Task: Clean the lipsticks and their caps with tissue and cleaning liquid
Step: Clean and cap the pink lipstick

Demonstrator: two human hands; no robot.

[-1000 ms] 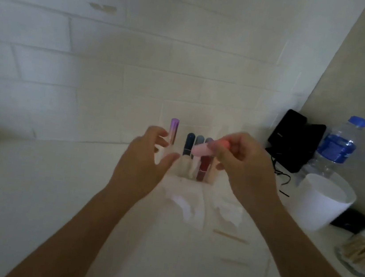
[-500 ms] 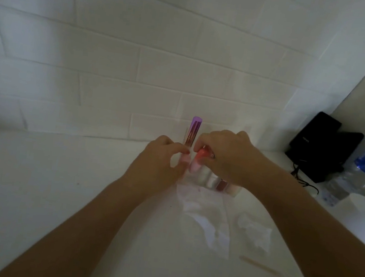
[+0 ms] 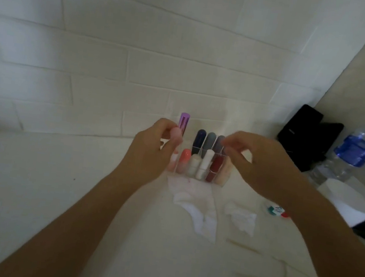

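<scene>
A clear organizer [image 3: 217, 182] stands by the wall and holds several lipsticks. Among them are a purple one [image 3: 184, 122], a navy one [image 3: 199, 138], a coral-pink one [image 3: 184, 161] and a dark red one [image 3: 214, 169]. My left hand [image 3: 149, 150] is at the organizer's left end. Its thumb and fingers pinch the top of a pale pink lipstick [image 3: 175, 135] that stands in the leftmost slot. My right hand [image 3: 255, 162] hovers over the right end with loosely curled fingers and holds nothing. A stained tissue [image 3: 200, 210] lies flat in front of the organizer, with a crumpled tissue [image 3: 242, 217] to its right.
A small bottle [image 3: 276, 211] with green and red marks lies under my right forearm. At the right stand a white tub [image 3: 349, 202], a water bottle [image 3: 356, 152] and black cases [image 3: 303, 131]. A wooden stick [image 3: 244, 245] lies on the counter.
My right hand has set the coral-pink lipstick into the organizer, let go and drawn back to the right. My left hand now pinches the pale pink lipstick at the left end.
</scene>
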